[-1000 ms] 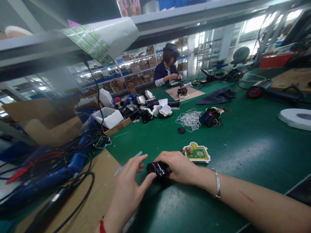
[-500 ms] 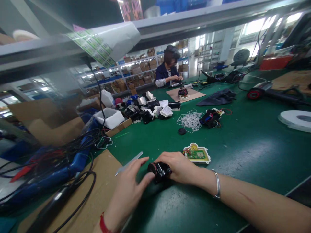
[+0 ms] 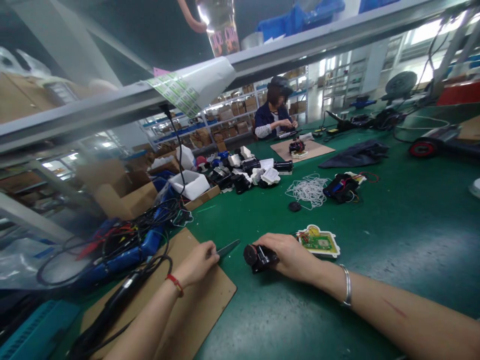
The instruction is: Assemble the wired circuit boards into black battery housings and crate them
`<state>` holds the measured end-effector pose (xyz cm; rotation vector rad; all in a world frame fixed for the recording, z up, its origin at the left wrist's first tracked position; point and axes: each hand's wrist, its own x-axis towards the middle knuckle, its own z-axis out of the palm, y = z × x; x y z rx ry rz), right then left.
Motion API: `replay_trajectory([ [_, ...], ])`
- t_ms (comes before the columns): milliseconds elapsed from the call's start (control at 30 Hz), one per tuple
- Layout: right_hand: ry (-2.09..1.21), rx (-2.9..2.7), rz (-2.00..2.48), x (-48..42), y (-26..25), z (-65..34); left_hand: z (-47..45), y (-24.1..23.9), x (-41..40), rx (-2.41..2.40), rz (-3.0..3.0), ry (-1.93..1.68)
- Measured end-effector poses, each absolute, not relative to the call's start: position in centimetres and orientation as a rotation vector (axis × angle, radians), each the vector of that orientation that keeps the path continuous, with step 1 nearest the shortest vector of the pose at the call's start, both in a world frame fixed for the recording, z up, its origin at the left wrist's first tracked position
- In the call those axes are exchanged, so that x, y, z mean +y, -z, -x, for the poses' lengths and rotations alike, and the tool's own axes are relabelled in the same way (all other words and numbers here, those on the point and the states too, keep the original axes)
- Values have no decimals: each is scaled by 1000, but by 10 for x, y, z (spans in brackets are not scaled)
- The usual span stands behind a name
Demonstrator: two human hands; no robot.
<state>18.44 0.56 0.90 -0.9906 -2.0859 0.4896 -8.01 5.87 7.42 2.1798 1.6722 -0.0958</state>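
Note:
My left hand (image 3: 200, 261) is closed in a pinch on the near end of a thin, flat, pointed metal tool (image 3: 228, 248), whose tip points away to the right. Whether it is a blade or tweezers I cannot tell. Wrapped round a glossy black plastic housing with a round dark disc at its left end (image 3: 258, 257), my right hand (image 3: 288, 255) holds it just over the table. Just behind my right hand lies a white-edged case with a green circuit board (image 3: 318, 242) and thin wires inside.
A brown board (image 3: 210, 310) with a black cable lies at left. Farther back are a white cord heap (image 3: 307, 191), a black wired unit (image 3: 342, 188), several black and white housings (image 3: 251, 170) and a white foam box (image 3: 190, 184). A co-worker (image 3: 275, 112) sits across the table.
My left hand has left the black housing, moved left and taken hold of the flat metal tool. My right hand still holds the housing. The view has shifted.

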Motion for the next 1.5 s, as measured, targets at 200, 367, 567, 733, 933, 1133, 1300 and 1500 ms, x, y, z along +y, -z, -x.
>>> replay_trajectory([
  [200,-342,-2049,1003,11,-4,-187,62,-94,-15,1215,-1423,-482],
  [367,-252,-2075,981,8,-3,-184,55,-94,-34,1175,-1149,-511],
  [567,30,-2144,895,6,-2,-183,51,-94,-31,1235,-1297,-384],
  [733,22,-2177,892,11,-2,-186,47,-95,-35,1467,-2149,-147],
  [933,-152,-2194,918,11,-3,-188,49,-108,-33,1532,-2499,135],
  [1133,35,-2216,786,6,-2,-181,55,-116,-19,1248,-1277,48],
  [1300,206,-2181,796,4,-5,-180,48,-116,-13,1277,-1483,103],
  [1500,20,-2186,947,3,-7,-184,33,-117,-19,1571,-2712,447],
])
